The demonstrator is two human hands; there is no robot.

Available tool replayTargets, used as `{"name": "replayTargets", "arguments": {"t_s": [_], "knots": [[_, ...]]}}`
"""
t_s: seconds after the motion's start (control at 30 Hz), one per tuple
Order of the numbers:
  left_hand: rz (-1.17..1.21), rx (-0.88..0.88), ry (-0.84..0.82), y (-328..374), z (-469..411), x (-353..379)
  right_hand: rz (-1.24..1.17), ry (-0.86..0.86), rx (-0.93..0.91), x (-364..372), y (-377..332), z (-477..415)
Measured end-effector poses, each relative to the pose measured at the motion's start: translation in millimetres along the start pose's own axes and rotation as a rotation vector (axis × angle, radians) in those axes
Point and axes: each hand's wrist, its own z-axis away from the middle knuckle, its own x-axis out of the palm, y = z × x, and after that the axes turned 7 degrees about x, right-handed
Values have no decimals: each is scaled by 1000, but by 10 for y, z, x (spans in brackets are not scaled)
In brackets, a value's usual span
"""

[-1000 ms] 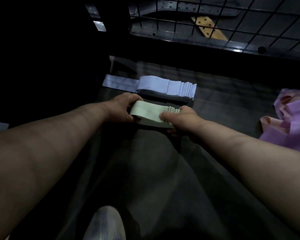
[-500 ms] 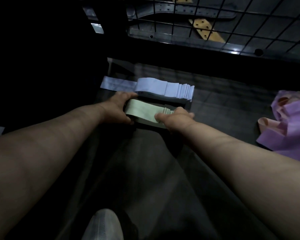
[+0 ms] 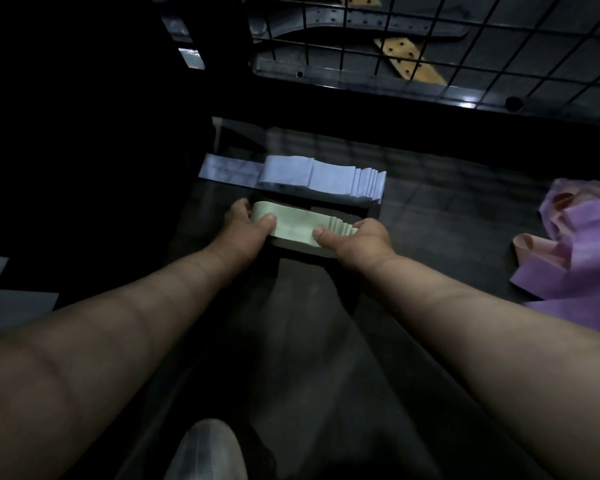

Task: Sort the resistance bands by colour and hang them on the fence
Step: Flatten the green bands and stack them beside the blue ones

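Observation:
A stack of pale green resistance bands (image 3: 297, 226) lies flat on the dark floor. My left hand (image 3: 245, 225) grips its left end, thumb on top. My right hand (image 3: 355, 239) grips its right end, where the band edges fan out. Just beyond it lies a stack of pale blue bands (image 3: 323, 180), also fanned at the right. A loose heap of purple and pink bands (image 3: 582, 258) sits at the right edge. The black wire fence (image 3: 465, 46) stands at the far side.
A pale sheet (image 3: 11, 303) lies at the left edge. My shoe (image 3: 205, 452) shows at the bottom. Behind the fence are a grey perforated frame (image 3: 357, 24) and a yellow perforated strip (image 3: 409, 60). The area to the left is too dark to read.
Both hands and the green stack have stayed close to the same spot in front of the blue stack; my thumbs now lie plainly on top of the green bands.

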Motion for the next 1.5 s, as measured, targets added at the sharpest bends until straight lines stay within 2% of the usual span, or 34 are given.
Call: {"name": "replayTargets", "arguments": {"t_s": [0.07,0.3,0.47,0.73,1.13,1.5], "knots": [[88,-42,27,23,25,7,-29,15,13,2,2,-20],[48,-119,30,91,-26,11,-99,-48,22,48,50,-65],[-51,-118,2,140,18,6,74,18,-31,57,64,-99],[-80,-162,18,279,46,-10,19,-21,-12,22,60,-96],[-41,-138,31,247,86,6,46,62,-107,66,133,-5],[1,-118,78,178,19,15,50,111,-89,114,23,67]]}}
